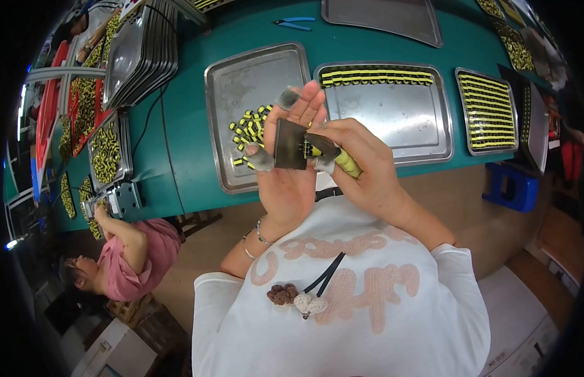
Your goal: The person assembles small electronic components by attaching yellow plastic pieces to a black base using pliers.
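Observation:
My left hand [289, 188] is turned palm up, with grey wraps on its thumb and a fingertip. Between thumb and fingers it holds a dark, flat rectangular block [288, 146]. My right hand [367, 151] is closed round a plier-like tool [348, 164] with dark metal jaws and a yellow-wrapped handle. The jaws meet the block's right side, where a small yellow-and-black part [313, 151] shows; the contact itself is partly hidden. Below the hands on the table, many loose yellow-and-black parts [248, 129] lie in a metal tray [226, 78], partly covered by my left hand.
A second tray [405, 125] carries a row of yellow-and-black parts along its far edge. To its right, another tray [486, 113] is filled with rows. Blue-handled cutters [295, 24] lie farther back on the green table. Stacked trays [141, 56] stand left; a co-worker [138, 257] sits there.

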Demonstrator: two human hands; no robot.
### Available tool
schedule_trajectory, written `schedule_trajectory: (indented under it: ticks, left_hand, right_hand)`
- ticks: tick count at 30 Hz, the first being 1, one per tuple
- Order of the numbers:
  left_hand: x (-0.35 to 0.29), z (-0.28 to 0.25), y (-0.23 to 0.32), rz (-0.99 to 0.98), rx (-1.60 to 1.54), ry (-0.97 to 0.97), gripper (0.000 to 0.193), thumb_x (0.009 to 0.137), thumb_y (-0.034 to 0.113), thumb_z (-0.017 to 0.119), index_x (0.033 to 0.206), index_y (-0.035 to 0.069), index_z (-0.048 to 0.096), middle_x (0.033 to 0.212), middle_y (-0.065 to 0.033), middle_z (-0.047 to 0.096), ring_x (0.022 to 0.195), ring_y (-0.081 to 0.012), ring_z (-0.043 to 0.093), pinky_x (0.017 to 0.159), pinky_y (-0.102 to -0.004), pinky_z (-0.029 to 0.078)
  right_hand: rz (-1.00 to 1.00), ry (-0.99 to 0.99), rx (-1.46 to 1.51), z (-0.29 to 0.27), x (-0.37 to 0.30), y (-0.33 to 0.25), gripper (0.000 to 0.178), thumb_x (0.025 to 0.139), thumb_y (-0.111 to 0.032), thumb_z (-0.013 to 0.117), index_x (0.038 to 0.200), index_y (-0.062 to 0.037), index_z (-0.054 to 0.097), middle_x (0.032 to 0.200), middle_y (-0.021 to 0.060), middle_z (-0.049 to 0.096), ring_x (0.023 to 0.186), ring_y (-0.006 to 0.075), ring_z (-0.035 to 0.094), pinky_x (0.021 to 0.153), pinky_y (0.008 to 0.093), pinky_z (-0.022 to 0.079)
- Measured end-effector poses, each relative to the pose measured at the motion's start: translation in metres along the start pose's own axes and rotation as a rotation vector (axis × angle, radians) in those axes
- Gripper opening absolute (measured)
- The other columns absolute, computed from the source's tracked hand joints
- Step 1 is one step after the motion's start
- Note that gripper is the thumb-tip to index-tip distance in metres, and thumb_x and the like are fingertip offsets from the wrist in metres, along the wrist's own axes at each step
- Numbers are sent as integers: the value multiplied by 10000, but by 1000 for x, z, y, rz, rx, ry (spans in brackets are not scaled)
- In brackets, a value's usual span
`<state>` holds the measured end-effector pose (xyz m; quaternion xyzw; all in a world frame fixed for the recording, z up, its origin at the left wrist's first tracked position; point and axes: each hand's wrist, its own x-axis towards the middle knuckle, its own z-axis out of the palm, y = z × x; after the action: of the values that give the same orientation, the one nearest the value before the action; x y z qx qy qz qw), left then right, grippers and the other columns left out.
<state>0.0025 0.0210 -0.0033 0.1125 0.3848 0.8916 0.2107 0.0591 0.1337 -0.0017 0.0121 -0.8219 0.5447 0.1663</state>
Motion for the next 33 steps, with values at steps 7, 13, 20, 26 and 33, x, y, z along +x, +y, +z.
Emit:
schedule_trajectory:
  ticks: [7,13,20,26,33]
  left_hand:
    - [-3,-2,-6,55,252,-50,892,873,699,250,1414,-10,202,1454,-240,248,1356,-348,256,1134,-436,169]
    - [-6,-9,-11,43,244,-89,871,869,706,235,1444,54,182,1477,-236,207,1377,-352,210,1143,-446,130]
    - [-7,-21,-18,66,289,-176,753,903,649,251,1442,124,241,1474,-220,241,1380,-343,213,1140,-438,145]
    - [-4,-20,-14,-192,225,-59,626,967,509,219,1424,84,258,1451,-198,301,1345,-307,299,1109,-410,240]
    - [0,-40,-19,-615,77,16,517,987,454,337,1344,86,405,1194,-46,521,1035,-86,486,844,-246,403]
  right_hand:
    - [-33,40,5,-2,0,-1,367,665,78,608,1019,-20,597,938,135,611,800,274,618,688,327,497]
    - [12,17,32,-4,2,1,280,685,64,631,958,7,610,926,133,636,831,248,633,720,310,498]
    - [36,2,43,-2,2,5,282,668,64,630,944,7,630,918,134,636,825,238,635,718,300,498]
    - [24,-98,23,-5,7,16,389,616,83,611,992,-15,627,963,128,615,842,256,620,732,322,494]
    - [-172,-153,-169,-3,-3,50,429,582,69,656,994,-48,627,1005,109,547,823,261,592,704,327,490]
